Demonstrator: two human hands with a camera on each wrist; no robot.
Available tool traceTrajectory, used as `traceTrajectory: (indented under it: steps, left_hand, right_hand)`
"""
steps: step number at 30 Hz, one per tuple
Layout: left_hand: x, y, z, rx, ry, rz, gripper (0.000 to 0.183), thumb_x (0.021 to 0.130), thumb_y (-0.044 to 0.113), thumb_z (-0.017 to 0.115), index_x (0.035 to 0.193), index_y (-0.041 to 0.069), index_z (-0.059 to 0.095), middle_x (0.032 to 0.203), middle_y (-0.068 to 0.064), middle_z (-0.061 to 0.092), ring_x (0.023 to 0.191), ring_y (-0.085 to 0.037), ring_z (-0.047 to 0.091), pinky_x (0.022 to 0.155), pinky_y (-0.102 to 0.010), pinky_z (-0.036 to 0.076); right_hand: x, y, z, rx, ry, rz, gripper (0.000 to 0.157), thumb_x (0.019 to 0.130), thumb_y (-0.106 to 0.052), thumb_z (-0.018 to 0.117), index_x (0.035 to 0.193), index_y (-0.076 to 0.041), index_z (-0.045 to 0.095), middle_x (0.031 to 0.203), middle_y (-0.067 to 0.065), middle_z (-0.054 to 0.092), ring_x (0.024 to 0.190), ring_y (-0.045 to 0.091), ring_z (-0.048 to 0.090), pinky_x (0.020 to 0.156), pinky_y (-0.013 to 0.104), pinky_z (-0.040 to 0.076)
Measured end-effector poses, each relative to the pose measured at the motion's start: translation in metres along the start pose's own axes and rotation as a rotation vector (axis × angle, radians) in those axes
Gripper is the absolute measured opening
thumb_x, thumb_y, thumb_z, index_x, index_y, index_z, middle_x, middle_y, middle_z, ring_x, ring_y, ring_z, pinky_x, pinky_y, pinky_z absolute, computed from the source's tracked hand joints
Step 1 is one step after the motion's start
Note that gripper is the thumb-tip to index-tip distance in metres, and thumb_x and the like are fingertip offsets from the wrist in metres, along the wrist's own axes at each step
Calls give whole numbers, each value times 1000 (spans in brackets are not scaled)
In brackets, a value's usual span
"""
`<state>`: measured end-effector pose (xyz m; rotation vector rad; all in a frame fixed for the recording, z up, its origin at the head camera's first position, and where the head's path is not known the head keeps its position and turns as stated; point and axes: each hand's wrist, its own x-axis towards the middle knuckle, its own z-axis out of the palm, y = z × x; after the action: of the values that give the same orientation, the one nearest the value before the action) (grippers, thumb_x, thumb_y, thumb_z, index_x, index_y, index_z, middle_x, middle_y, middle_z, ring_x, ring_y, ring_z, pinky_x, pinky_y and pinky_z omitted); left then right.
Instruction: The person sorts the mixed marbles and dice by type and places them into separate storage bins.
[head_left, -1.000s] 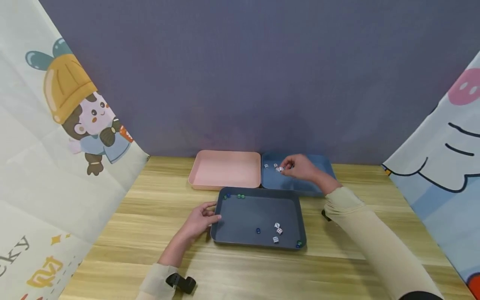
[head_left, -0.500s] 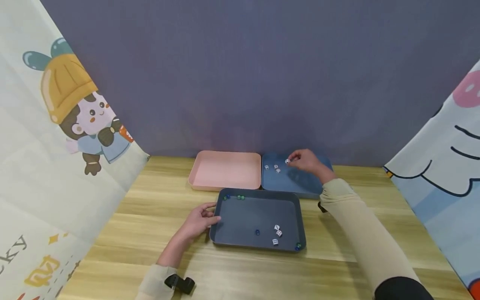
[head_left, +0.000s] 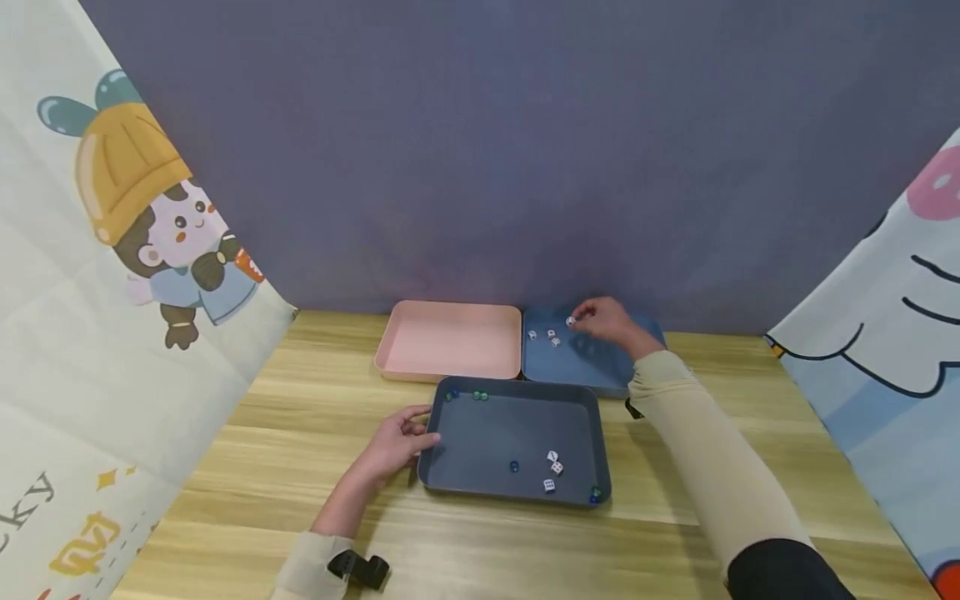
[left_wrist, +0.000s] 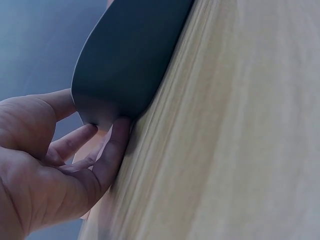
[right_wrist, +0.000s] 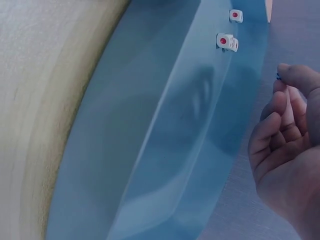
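Observation:
My right hand is over the blue tray, pinching a small white die between thumb and fingertips. In the right wrist view the die is mostly hidden behind the thumb of that hand. Three white dice lie at the left of the blue tray, one die standing apart from a close pair. At the left side of the dark grey tray, my left hand grips the rim, thumb on top. In the left wrist view, fingers press against the tray's outer wall near the tabletop.
The dark grey tray holds three white dice, a small blue bead, green beads and more blue and green pieces in its corners. A pink tray stands behind, beside the blue one. A grey backdrop rises behind the wooden table.
My right hand has lifted the die away from the others in the blue tray, moving up and back, then slightly left. My left hand has stayed on the dark grey tray.

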<state>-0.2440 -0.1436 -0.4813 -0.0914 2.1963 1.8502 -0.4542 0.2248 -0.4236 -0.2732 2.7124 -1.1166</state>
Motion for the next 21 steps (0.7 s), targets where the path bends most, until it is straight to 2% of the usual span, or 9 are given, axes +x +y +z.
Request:
traceTrajectory:
  steps: [13,21]
  left_hand:
    - [-17,-9,-19,-2,-81,4,58,79,15,67,130,10,41,96,-17,53,75,-25,57,58,-36,48]
    - [-36,-11,-34,9,-137,-3,59,80,12,65,132,8,39,97,-18,52,77,-27,57,60,-40,48]
  right_hand:
    - [-30,0,22,-42,34,45,27,82,-26,63,101,-7,59,95,11,56,79,32,56,68,45,44]
    - [-47,-5,42,-65,55,105,24,81,-26,64,98,-8,61,91,11,59,75,30,58,64,41,44]
